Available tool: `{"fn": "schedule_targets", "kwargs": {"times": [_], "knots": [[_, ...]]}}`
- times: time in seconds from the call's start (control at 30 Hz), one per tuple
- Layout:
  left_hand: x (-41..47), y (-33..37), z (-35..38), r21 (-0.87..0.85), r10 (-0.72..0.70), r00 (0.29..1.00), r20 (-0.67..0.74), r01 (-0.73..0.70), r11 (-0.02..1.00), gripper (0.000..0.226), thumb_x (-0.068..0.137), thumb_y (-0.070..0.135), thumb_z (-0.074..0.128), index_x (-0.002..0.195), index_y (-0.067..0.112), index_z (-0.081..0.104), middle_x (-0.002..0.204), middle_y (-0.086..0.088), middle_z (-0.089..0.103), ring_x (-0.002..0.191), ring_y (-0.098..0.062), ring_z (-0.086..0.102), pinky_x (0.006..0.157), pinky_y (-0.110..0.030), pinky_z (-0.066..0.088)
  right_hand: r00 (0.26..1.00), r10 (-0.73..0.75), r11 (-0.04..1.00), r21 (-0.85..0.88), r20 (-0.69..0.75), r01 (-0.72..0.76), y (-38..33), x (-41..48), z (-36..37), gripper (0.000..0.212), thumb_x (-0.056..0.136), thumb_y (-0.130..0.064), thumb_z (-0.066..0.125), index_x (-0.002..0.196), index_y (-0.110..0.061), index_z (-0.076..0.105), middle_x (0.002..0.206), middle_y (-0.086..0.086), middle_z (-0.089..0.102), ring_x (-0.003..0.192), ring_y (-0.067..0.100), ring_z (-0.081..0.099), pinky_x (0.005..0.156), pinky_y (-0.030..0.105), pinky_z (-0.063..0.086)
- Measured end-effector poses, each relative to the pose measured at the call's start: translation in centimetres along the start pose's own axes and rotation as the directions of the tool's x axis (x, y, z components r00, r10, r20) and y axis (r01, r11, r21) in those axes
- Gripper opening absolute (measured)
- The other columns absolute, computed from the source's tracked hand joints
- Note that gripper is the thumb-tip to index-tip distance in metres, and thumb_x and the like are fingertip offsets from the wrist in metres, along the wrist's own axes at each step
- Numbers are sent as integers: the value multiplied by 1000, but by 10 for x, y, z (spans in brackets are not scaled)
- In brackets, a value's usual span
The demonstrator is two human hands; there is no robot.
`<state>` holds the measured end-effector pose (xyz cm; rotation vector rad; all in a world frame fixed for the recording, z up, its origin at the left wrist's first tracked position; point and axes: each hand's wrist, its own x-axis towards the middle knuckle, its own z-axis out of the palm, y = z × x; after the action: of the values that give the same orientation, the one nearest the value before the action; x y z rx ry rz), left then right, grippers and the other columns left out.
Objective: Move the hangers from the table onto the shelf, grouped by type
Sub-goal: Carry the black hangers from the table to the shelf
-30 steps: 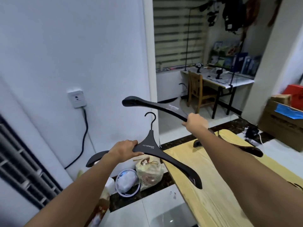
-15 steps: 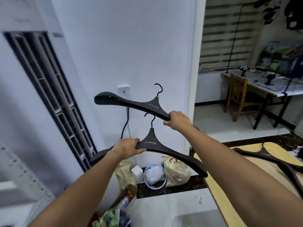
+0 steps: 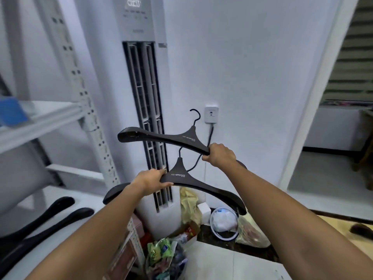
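My left hand (image 3: 150,179) grips a wide dark hanger (image 3: 203,183) with white lettering, held low in front of me. A second hanger of the same kind (image 3: 161,137) sits higher, gripped at its right arm by my right hand (image 3: 219,155). Both hooks point up. Two more dark hangers (image 3: 46,217) lie on the white shelf board (image 3: 80,199) at the lower left. The wooden table (image 3: 347,225) shows only as a sliver at the right edge, with a dark hanger end (image 3: 361,228) on it.
A white metal shelf upright (image 3: 88,110) with an upper board (image 3: 40,120) stands at left. A tall white air conditioner (image 3: 141,98) faces me. Bags, a round white fan and litter (image 3: 201,225) crowd the floor below. A wall socket (image 3: 211,114) with a cable is behind the hangers.
My view has swung left from the table toward the shelf. Both hands still carry their hangers. The shelf boards and the hangers lying on them have come into sight.
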<state>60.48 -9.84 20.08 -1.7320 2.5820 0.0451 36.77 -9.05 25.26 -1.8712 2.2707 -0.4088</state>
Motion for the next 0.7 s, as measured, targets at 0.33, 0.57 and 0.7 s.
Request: {"fn": "schedule_targets", "kwargs": {"times": [0.33,0.57,0.7], "knots": [[-117,-25,10,-29,-282,959,21,283,959,48,88,61,47,104,17,55,91,-1,62,83,-20,56,71,-29,40,971,-228,973,-30,73,231,-53,-48,19,29,90,-37,58,107,-14,61,89,2,55,80,24,52,68,28,38],[-205,-37,27,-45,-474,880,34,475,879,50,87,62,48,101,15,55,102,-6,64,96,-25,60,73,-31,40,910,-374,925,5,181,379,-89,-87,42,33,88,-39,59,108,-12,62,93,4,59,85,26,59,70,30,43],[-247,-44,44,-76,-581,813,48,583,809,47,87,62,48,97,17,53,98,-4,62,91,-23,59,73,-31,41,864,-447,890,15,233,456,-116,-108,56,31,87,-37,59,106,-13,63,91,4,59,82,26,57,70,30,44]]}}
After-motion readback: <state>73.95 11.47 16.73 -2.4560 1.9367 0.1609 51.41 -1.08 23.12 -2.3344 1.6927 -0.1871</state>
